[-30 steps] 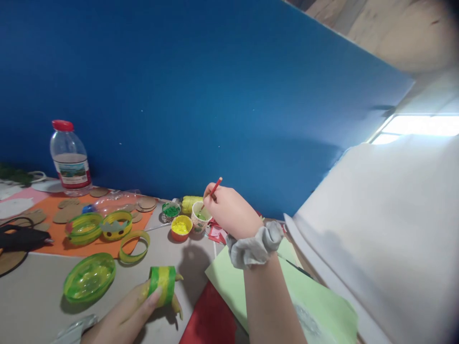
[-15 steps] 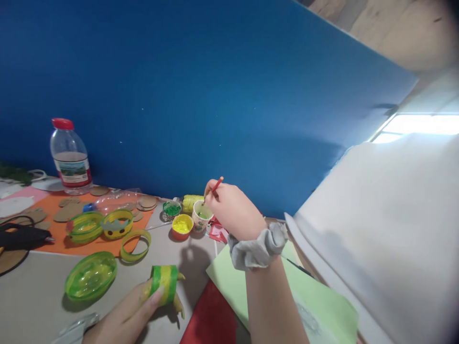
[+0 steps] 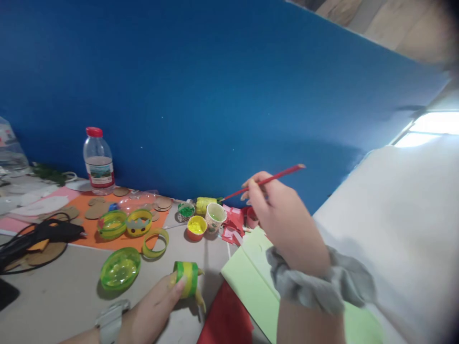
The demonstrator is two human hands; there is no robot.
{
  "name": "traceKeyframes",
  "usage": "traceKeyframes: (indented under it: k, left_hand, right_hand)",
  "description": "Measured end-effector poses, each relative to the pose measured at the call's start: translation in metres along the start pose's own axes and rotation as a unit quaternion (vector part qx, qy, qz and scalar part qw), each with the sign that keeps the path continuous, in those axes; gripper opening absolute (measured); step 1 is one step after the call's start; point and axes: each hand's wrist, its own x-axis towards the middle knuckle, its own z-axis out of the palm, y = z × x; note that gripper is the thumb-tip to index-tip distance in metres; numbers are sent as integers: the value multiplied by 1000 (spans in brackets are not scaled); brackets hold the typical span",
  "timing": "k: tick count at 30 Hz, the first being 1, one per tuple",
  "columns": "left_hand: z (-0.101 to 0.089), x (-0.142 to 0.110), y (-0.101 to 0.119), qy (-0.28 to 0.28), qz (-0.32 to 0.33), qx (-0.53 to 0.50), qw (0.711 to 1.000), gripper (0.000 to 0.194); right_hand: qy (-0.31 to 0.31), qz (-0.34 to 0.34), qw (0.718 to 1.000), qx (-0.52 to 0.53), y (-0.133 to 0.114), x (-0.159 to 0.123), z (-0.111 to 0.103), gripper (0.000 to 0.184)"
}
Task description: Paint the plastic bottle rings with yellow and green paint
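Observation:
My left hand (image 3: 158, 308) grips a small ring painted in green and yellow stripes (image 3: 187, 278), holding it just above the grey table (image 3: 53, 291); my fingers are smeared with yellow paint. My right hand (image 3: 283, 220), with a grey scrunchie (image 3: 315, 282) on the wrist, pinches a thin red paintbrush (image 3: 265, 180) in the air. The brush tip points left toward a white paper cup of green paint (image 3: 215, 216). A yellow paint pot (image 3: 197, 226) and a green paint pot (image 3: 186, 210) stand beside the cup.
A water bottle (image 3: 99, 161) stands by the blue wall. Green and yellow rings (image 3: 126, 222), a green lid (image 3: 120, 268) and cardboard discs lie on an orange sheet (image 3: 118, 241). A black glue gun (image 3: 39, 234) lies left. Light green (image 3: 251, 282) and red paper (image 3: 224, 320) lie near me.
My right hand lifted the brush out of the paint cup and drew back to the right. The view swung left, showing more of the table's left side. My left hand kept its hold.

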Motion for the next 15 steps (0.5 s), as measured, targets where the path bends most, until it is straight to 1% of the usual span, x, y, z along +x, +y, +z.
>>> traceKeyframes:
  k: [1,2,3,4,5,7,9,11,12,13,14,15]
  left_hand:
    - [-2,1,-2,-13,2,3,1000,58]
    - [-3,2,-4,-51,8,-14,999,65]
    - [-5,3,-6,-74,17,-55,996,74]
    - [-7,4,-8,-94,27,-100,990,83]
    - [-8,6,-9,-107,46,-125,985,89]
    - [-11,7,-10,-94,79,-116,986,89]
    - [-13,6,-7,-70,113,-76,988,84]
    - [-15,2,-3,-58,148,-25,987,79]
    - [-15,0,-2,-56,161,-7,985,77]
    - [-16,-2,-1,-54,170,3,984,75]
    - [-16,-4,0,-53,176,3,983,74]
    - [-16,-6,-1,-54,178,-8,982,73]
  right_hand:
    - [41,-10,999,23,-6,-8,-5,26]
    - [84,-26,995,54,-13,-15,-9,26]
    - [113,-41,989,85,-21,-23,-11,26]
    - [124,-56,984,115,-31,-29,-12,26]
    - [123,-71,980,142,-41,-34,-10,27]
    - [114,-103,975,160,-59,-42,-1,25]
    - [113,-141,973,142,-70,-51,16,23]
    - [114,-184,969,121,-65,-67,42,27]
    - [114,-198,966,118,-56,-79,56,31]
    - [135,-210,962,109,-43,-92,71,35]
    - [171,-215,957,90,-26,-107,85,39]
    - [201,-220,952,69,-6,-122,97,38]
